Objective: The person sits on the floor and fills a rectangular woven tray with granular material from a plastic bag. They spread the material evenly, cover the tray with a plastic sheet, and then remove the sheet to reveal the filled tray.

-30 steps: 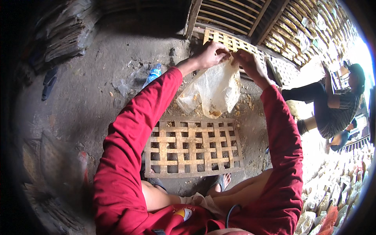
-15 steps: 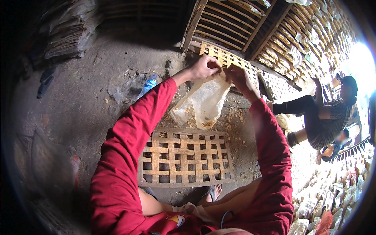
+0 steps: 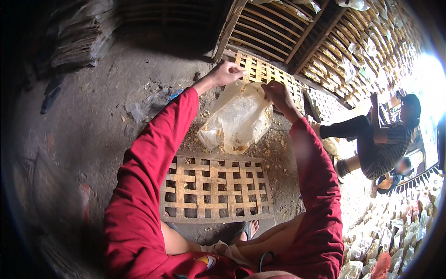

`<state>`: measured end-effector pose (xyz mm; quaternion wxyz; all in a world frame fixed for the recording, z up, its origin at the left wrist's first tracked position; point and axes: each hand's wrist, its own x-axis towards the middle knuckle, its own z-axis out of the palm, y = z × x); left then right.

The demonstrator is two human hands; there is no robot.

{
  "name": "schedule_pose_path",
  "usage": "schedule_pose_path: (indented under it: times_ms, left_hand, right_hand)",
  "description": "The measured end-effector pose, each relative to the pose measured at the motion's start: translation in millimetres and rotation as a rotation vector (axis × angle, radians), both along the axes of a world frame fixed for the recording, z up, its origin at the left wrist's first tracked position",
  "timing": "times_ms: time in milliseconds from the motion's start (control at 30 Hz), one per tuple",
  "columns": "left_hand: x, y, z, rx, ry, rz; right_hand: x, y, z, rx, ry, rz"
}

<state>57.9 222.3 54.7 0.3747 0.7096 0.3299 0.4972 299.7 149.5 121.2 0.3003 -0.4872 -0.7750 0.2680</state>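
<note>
A clear, crumpled plastic bag (image 3: 244, 114) with brownish crumbs stuck inside hangs in front of me, its mouth upward. My right hand (image 3: 280, 96) pinches its upper right edge. The fingers of my left hand (image 3: 227, 74) are drawn together at the upper left edge, apparently gripping the film there; the contact is partly hidden. Below the bag, before my knees, lies a woven bamboo lattice rack (image 3: 216, 188) in a wooden frame.
A second lattice rack (image 3: 267, 72) lies beyond my hands, beside slatted wooden shelving (image 3: 265, 28). Crumbs litter the floor. A bottle (image 3: 175, 94) shows past my left sleeve. At right, another person (image 3: 388, 139) sits near rows of packed plastic bags (image 3: 390, 237).
My hands have moved apart, the left one shifting left, and the bag's top is spread wider between them. The bottle is now mostly behind my left sleeve.
</note>
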Motion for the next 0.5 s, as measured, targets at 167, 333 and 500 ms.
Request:
schedule_pose_path:
  times_ms: [167, 333, 500]
  left_hand:
    - [16, -25, 34, 0.161, 0.317, -0.158]
    - [-14, -21, 22, -0.161, 0.254, -0.430]
    - [-36, -36, 38, -0.124, 0.545, -0.260]
  right_hand:
    - [-6, 1, -1, 0.006, 0.033, 0.049]
    - [-4, 7, -2, 0.058, -0.020, 0.053]
    - [9, -1, 9, 0.070, 0.004, -0.007]
